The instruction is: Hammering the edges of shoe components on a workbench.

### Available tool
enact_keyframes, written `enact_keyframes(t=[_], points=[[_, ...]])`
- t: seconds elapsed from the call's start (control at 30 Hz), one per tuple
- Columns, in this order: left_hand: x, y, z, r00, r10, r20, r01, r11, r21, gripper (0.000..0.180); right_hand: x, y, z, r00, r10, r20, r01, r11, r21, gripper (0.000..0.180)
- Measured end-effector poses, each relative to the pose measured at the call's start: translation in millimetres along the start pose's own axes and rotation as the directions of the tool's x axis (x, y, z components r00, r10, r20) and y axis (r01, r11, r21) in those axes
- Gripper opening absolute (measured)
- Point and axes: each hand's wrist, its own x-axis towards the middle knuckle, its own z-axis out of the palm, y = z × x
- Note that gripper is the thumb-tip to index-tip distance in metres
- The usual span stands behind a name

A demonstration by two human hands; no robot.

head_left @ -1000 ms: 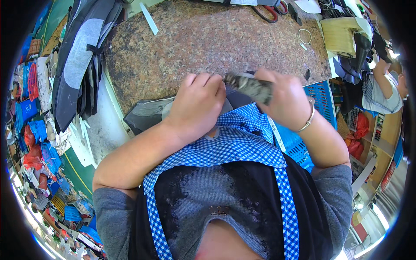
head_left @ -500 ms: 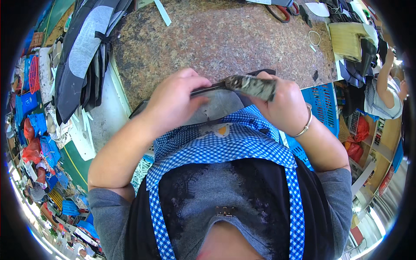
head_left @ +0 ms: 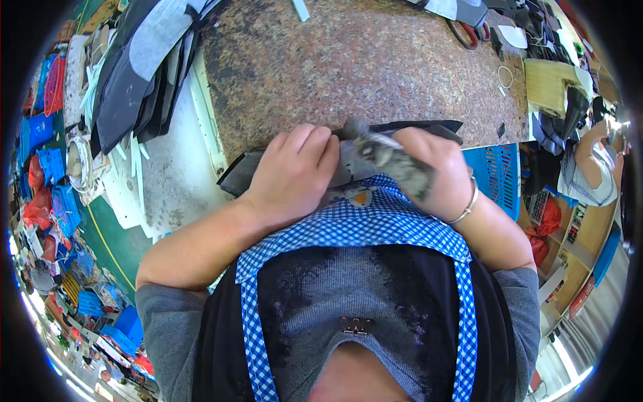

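Observation:
A dark grey, flat flexible piece (head_left: 242, 175) with a black edge strip lies across the near edge of the table, partly over my checked apron. My left hand (head_left: 295, 171) rests on its left half, fingers bent and close together over the far edge, thumb hidden. In my right hand (head_left: 442, 171) is a hammer (head_left: 400, 167) with a worn, mottled grey body, its dark rounded end above the piece's far edge, just right of my left fingers. Motion blurs the hammer, and my right fingers partly hide it.
The speckled stone tabletop (head_left: 321, 74) spreads ahead. Stacked black and grey pieces (head_left: 144, 87) hang at the left. Red-handled scissors (head_left: 463, 35) lie far right, with a yellowish block (head_left: 549, 87) beyond. A blue crate (head_left: 492, 177) stands below the right edge; another person (head_left: 593, 167) is farther right.
My left hand has gone from a thumb-and-finger hold at the edge to lying over the piece. The hammer has tilted, its gripped end nearer my body. The view has shifted slightly.

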Motion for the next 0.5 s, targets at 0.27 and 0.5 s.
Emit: enact_keyframes(t=[0.27,0.5], points=[[-19,-16,-16,0.998,0.053,-0.031,-0.052,0.998,0.036,0.026,19,-15,10,0.996,-0.042,0.075,0.045,0.998,-0.043,0.022],[-36,-47,-22,0.999,-0.001,-0.044,-0.005,0.991,-0.131,0.015,39,-30,11,0.985,-0.056,0.164,0.067,0.996,-0.061,0.023]])
